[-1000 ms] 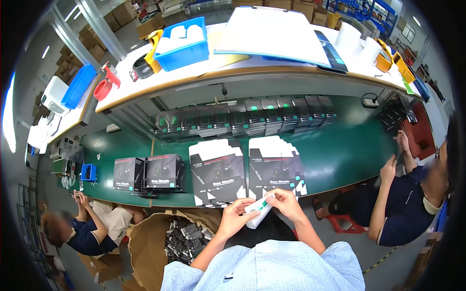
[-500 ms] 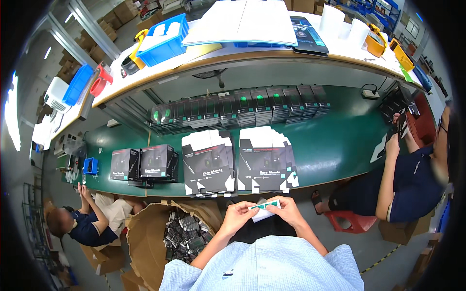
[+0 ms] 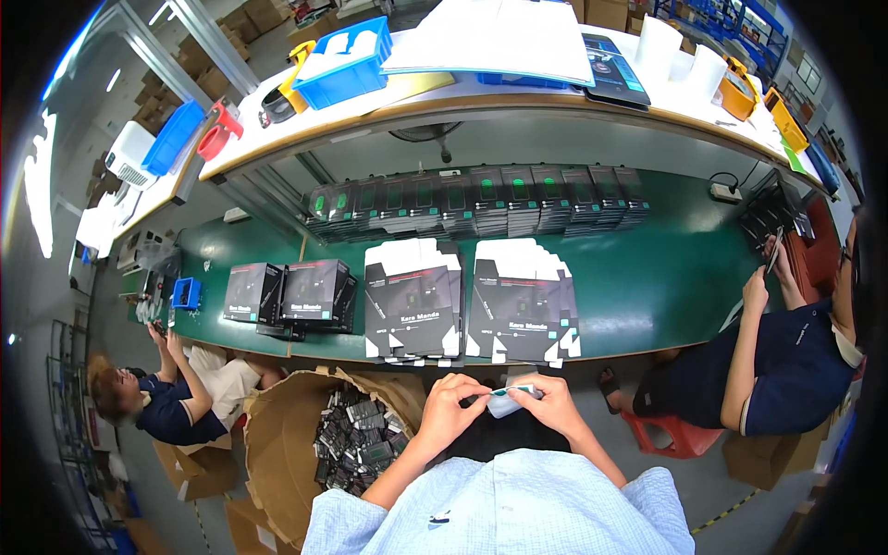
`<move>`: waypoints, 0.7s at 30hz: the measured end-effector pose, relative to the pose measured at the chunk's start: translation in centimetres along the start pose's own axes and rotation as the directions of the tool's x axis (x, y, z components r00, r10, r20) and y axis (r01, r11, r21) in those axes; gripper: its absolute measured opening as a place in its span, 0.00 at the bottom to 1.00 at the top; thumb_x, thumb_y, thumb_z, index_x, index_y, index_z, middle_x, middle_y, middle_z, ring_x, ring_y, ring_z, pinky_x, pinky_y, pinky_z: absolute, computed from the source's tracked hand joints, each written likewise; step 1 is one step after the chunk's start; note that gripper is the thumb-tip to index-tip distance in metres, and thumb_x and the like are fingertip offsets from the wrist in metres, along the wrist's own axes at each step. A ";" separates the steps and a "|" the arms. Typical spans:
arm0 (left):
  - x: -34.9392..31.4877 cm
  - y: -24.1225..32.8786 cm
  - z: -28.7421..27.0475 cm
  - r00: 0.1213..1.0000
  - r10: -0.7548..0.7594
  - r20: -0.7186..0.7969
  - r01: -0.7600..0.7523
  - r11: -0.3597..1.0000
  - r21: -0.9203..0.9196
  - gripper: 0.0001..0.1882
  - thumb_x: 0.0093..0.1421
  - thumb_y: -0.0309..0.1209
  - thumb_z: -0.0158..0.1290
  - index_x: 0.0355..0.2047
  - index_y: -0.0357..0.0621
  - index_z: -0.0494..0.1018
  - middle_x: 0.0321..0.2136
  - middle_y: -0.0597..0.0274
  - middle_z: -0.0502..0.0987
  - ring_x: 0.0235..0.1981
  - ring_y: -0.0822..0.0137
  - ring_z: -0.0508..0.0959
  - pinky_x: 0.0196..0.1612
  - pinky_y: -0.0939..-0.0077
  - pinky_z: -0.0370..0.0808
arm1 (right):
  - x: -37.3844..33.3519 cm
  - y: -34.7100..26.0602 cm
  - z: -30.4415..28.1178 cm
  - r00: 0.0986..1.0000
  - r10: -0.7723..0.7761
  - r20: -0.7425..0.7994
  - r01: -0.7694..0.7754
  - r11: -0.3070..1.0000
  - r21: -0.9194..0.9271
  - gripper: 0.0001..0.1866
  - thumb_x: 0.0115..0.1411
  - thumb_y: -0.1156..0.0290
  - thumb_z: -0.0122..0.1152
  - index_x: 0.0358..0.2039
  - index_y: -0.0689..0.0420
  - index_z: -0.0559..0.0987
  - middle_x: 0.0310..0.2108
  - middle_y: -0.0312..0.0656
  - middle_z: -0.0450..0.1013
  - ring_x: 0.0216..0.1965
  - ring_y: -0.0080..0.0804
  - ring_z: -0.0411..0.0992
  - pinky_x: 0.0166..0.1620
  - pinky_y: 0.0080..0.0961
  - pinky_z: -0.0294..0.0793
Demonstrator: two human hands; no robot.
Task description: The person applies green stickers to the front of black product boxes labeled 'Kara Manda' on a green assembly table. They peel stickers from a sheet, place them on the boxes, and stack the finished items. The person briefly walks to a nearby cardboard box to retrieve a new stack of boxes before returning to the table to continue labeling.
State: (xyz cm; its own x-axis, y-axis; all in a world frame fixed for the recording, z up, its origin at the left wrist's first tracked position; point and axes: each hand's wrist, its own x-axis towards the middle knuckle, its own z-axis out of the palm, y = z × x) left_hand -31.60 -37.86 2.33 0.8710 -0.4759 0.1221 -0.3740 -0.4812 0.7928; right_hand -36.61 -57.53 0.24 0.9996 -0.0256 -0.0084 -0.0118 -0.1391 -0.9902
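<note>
Close to my body, just off the table's front edge, a small white sheet with green patches (image 3: pixel 504 404) is held between my hands. My right hand (image 3: pixel 551 405) is closed on its right side, thumb on top. At its left end my left hand (image 3: pixel 450 408) is closed in a pinch, thumb and forefinger meeting at a green patch. Whether that patch is a sticker is too small to tell. Ahead of my hands lie two stacks of flat black-and-white cartons, a left stack (image 3: pixel 412 301) and a right stack (image 3: pixel 521 310).
Made-up black boxes (image 3: pixel 313 289) sit left on the green table (image 3: pixel 647 268); a row of black packages (image 3: pixel 490 199) lines its back. By my left, a large carton (image 3: pixel 287 453) holds many small dark packs (image 3: pixel 356 435). People sit either side. A shelf (image 3: pixel 518 102) spans above.
The white sheet has tilted and looks more bent, with less of its green showing. My left fingers have shifted into a tighter pinch at its left end. The view has swung slightly.
</note>
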 end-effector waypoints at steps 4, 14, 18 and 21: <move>-0.2 -0.8 -0.3 0.991 0.088 -0.097 -0.070 0.983 0.171 0.07 0.44 0.25 0.61 0.27 0.43 0.79 0.26 0.64 0.77 0.29 0.63 0.74 0.34 0.72 0.69 | 0.1 0.9 2.2 0.985 0.152 -0.079 -0.153 0.988 -0.004 0.08 0.54 0.71 0.62 0.32 0.62 0.79 0.24 0.37 0.76 0.26 0.16 0.70 0.30 0.18 0.69; 0.9 -5.0 -2.3 0.956 0.257 -0.144 -0.193 0.916 0.352 0.07 0.46 0.26 0.59 0.28 0.41 0.78 0.26 0.63 0.77 0.30 0.65 0.75 0.37 0.70 0.69 | 3.1 1.9 7.9 0.929 0.292 -0.229 -0.278 0.956 0.093 0.11 0.56 0.67 0.61 0.32 0.63 0.80 0.21 0.36 0.75 0.24 0.14 0.68 0.27 0.17 0.68; 1.4 -7.1 -3.2 0.957 0.264 -0.118 -0.211 0.916 0.340 0.07 0.46 0.26 0.59 0.28 0.41 0.77 0.27 0.64 0.77 0.30 0.65 0.74 0.36 0.70 0.69 | 4.1 2.2 9.5 0.908 0.334 -0.253 -0.322 0.943 0.089 0.10 0.56 0.69 0.61 0.32 0.64 0.80 0.23 0.36 0.76 0.26 0.15 0.69 0.29 0.17 0.69; 1.8 -8.5 -3.8 0.960 0.267 -0.085 -0.227 0.919 0.323 0.07 0.46 0.26 0.58 0.28 0.41 0.77 0.27 0.65 0.77 0.30 0.66 0.74 0.36 0.71 0.69 | 4.7 2.6 10.8 0.888 0.364 -0.280 -0.344 0.931 0.120 0.10 0.55 0.69 0.61 0.32 0.65 0.80 0.24 0.36 0.76 0.27 0.15 0.69 0.31 0.17 0.69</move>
State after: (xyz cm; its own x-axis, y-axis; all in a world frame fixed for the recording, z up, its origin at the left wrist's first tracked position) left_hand -25.67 -31.81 -1.93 0.7633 -0.5230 0.3792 -0.6442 -0.5717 0.5081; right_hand -31.66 -47.33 -3.87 0.8769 -0.3508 -0.3286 -0.3517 -0.0021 -0.9361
